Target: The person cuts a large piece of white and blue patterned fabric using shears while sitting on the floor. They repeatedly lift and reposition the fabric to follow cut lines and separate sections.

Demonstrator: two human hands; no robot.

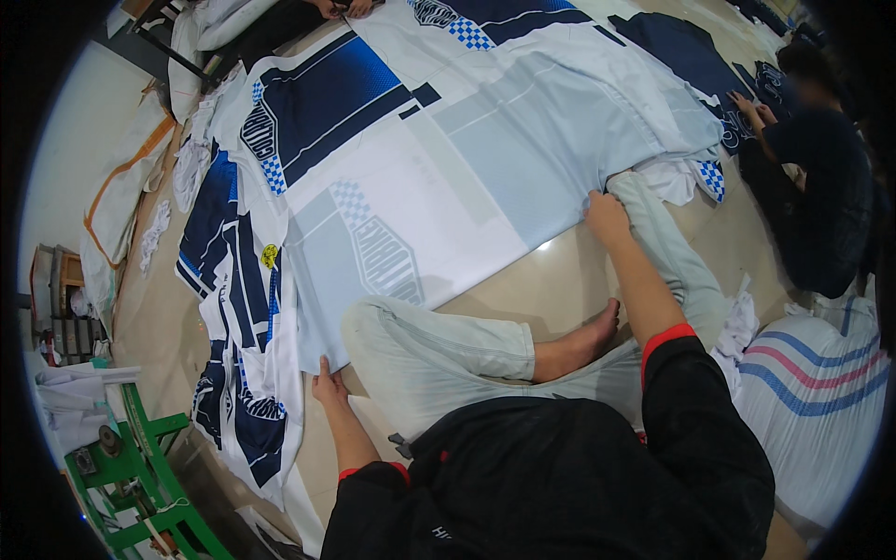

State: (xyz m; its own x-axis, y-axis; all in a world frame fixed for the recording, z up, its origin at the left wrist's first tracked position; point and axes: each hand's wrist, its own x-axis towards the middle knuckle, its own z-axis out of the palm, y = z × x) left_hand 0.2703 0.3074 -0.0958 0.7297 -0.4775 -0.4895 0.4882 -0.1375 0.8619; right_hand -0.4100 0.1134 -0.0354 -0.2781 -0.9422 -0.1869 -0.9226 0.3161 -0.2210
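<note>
A wide sheet of printed fabric (457,233) lies spread over the floor in front of me, its pale underside showing faint print nearest to me. At its near left corner my left hand (329,383) pinches the edge low by the floor. Farther along the same edge, to the right, my right hand (607,219) is closed on the cloth beside my raised knee. The edge runs fairly straight between the two hands. Beyond it show navy, white and blue checkered panels (341,103) of the fabric.
Bunched printed cloth (245,373) lies to my left. A green metal frame (140,467) stands at lower left. On the right are a striped white sack (817,373) and a seated person (812,177) handling dark cloth (681,70). Another person's hands (345,9) show at the far edge.
</note>
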